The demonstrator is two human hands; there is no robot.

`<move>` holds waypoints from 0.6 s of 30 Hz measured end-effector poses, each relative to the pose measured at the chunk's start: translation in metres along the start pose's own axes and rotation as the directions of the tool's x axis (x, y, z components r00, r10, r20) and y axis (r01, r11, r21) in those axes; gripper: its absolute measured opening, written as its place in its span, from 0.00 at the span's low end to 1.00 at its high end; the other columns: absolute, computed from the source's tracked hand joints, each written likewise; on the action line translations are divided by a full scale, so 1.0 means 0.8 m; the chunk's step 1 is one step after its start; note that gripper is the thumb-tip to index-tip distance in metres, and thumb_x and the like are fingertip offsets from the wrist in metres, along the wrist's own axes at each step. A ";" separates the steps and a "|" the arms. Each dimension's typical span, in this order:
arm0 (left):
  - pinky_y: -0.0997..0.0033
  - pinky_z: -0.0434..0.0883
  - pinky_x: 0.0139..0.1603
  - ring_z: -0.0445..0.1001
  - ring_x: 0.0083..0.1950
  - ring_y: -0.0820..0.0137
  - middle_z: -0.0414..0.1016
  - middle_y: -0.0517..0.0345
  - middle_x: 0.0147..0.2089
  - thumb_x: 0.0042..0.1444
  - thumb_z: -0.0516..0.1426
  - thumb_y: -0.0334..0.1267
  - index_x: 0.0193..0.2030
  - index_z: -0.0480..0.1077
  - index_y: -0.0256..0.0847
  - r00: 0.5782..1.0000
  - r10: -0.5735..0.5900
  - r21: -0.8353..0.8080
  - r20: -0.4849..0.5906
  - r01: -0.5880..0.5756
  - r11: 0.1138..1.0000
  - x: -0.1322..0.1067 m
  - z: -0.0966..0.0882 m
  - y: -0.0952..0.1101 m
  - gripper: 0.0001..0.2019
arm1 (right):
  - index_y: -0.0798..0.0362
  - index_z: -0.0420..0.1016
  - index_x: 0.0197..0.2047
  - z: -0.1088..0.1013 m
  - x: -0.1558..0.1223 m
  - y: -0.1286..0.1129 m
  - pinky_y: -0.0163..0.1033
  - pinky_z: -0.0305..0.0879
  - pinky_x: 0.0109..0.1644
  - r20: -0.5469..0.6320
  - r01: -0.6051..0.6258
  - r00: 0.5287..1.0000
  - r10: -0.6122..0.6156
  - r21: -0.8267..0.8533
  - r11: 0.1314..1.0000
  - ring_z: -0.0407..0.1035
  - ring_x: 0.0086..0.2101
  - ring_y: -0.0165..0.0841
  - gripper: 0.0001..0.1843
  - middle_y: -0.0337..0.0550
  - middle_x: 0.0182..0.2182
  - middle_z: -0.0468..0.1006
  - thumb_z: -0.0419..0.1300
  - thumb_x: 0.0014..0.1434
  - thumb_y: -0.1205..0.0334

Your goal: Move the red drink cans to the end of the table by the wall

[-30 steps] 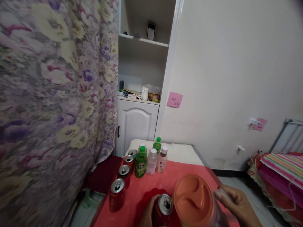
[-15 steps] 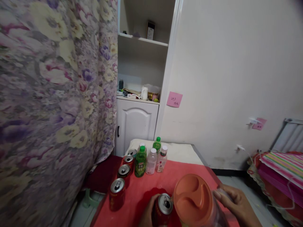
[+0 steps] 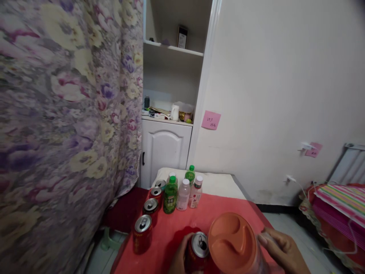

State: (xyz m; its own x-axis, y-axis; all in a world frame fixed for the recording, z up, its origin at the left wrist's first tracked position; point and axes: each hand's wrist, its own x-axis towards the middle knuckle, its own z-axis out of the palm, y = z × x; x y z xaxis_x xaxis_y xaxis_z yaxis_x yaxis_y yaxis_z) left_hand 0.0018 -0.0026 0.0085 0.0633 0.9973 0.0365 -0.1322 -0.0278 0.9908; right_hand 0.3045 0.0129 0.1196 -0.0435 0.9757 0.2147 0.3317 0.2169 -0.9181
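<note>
At the bottom of the view, my left hand [image 3: 179,255] is wrapped around the side of a red drink can [image 3: 199,245]. The can stands upright, its opened top facing me. Right beside it is a clear pitcher with an orange lid [image 3: 231,241], seen from above. My right hand [image 3: 282,249] is closed around the pitcher's handle at its right side. The pitcher's lower body is cut off by the frame's edge. To the left of my left hand stands another red can [image 3: 142,234], apart from it.
Behind that can, more cans [image 3: 150,207] form a row along the table's left side. Plastic bottles, including a green one [image 3: 170,196] and a white-capped one [image 3: 183,196], stand together farther back. A red cloth [image 3: 228,201] covers the table. A floral curtain [image 3: 71,114] hangs on the left.
The view has shifted very slightly. The orange lid sits a touch lower in the frame; both hands keep the same holds.
</note>
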 end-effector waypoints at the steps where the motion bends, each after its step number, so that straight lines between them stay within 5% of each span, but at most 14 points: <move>1: 0.53 0.63 0.76 0.68 0.74 0.50 0.75 0.48 0.70 0.39 0.65 0.24 0.65 0.68 0.45 1.000 0.008 -0.004 0.008 -0.008 1.000 -0.001 0.001 0.003 0.42 | 0.46 0.50 0.24 0.002 -0.002 -0.004 0.41 0.43 0.34 -0.010 -0.004 1.000 0.004 0.005 1.000 0.45 0.28 0.31 0.35 0.33 0.26 0.48 0.61 0.55 0.28; 12: 0.52 0.66 0.74 0.72 0.71 0.47 0.77 0.43 0.68 0.41 0.68 0.30 0.63 0.69 0.44 0.997 0.075 -0.021 0.019 -0.075 0.997 -0.004 -0.003 0.018 0.39 | 0.46 0.51 0.22 0.021 -0.014 -0.019 0.42 0.41 0.32 -0.067 -0.044 0.996 0.050 0.081 0.996 0.41 0.28 0.31 0.36 0.33 0.26 0.45 0.63 0.52 0.26; 18: 0.46 0.64 0.74 0.70 0.72 0.44 0.75 0.39 0.69 0.40 0.68 0.33 0.65 0.66 0.42 0.991 0.131 -0.012 0.024 -0.130 0.991 0.007 -0.019 0.003 0.40 | 0.45 0.50 0.24 0.024 -0.019 -0.017 0.42 0.37 0.31 -0.090 -0.072 0.992 0.088 0.167 0.983 0.40 0.28 0.30 0.36 0.32 0.26 0.45 0.64 0.51 0.26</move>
State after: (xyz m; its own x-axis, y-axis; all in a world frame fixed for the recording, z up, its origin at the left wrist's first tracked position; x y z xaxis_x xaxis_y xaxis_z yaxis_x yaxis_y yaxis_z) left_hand -0.0134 0.0036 0.0089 0.0690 0.9833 0.1686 -0.1511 -0.1568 0.9760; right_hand 0.2824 -0.0039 0.1222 0.0712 0.9842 0.1623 0.1716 0.1482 -0.9740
